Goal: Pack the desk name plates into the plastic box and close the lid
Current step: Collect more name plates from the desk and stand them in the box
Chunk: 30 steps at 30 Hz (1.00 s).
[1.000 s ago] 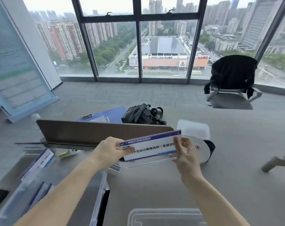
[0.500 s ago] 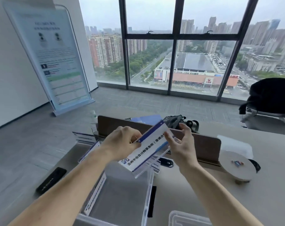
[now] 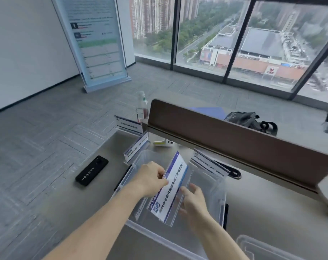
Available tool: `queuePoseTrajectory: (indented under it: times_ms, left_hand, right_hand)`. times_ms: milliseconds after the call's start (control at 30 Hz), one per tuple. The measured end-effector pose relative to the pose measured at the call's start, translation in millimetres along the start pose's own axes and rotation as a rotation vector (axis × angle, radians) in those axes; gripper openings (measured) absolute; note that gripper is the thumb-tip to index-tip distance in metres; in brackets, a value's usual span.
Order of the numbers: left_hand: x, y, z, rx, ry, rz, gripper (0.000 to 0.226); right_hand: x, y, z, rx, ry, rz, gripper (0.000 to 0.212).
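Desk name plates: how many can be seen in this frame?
4. One held by both hands over the plastic box, one at the table's far-left corner, one beside the box's far-left corner, one at its far-right rim. Others may be hidden.

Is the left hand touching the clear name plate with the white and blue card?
Touching. The head view shows the left hand pinching the upper edge of the clear name plate.
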<state>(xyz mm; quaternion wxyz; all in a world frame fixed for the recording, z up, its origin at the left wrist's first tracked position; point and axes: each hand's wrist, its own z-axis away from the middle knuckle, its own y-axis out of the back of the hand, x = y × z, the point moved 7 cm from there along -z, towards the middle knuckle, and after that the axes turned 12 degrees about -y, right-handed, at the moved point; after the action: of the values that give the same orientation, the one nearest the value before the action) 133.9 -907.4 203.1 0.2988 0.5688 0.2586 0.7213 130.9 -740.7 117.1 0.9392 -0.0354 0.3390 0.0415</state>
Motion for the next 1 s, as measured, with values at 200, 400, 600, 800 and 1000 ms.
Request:
queuePoseTrajectory:
  times_ms: [200,400,600,800,1000]
  left_hand:
    - [-77,-57,-34,-0.043,0.126,-0.023,0.028]
    - [-119,-96,-57,-0.097,0.141,-0.032,0.036]
    - [-131,-107,-65,-0.068,0.08,-0.04,0.022]
    - [-136,-123,-65,-0.067,0.066,-0.029,0.029]
    - [-135,-122,-60,-0.075,0.012,-0.099,0.03]
  right_hand:
    - [52,-26,-77,-0.008,-0.119,0.01,0.032]
    - [85,-33,-128,0.049,-0.182,0.063,0.039]
    - [94,-48,-145,0.077,-0.197,0.14,0.027]
    - [100,-42,-157,0.142,-0.186,0.121,0.023]
    - [108,-57,-157,0.17,-0.182,0.105,0.038]
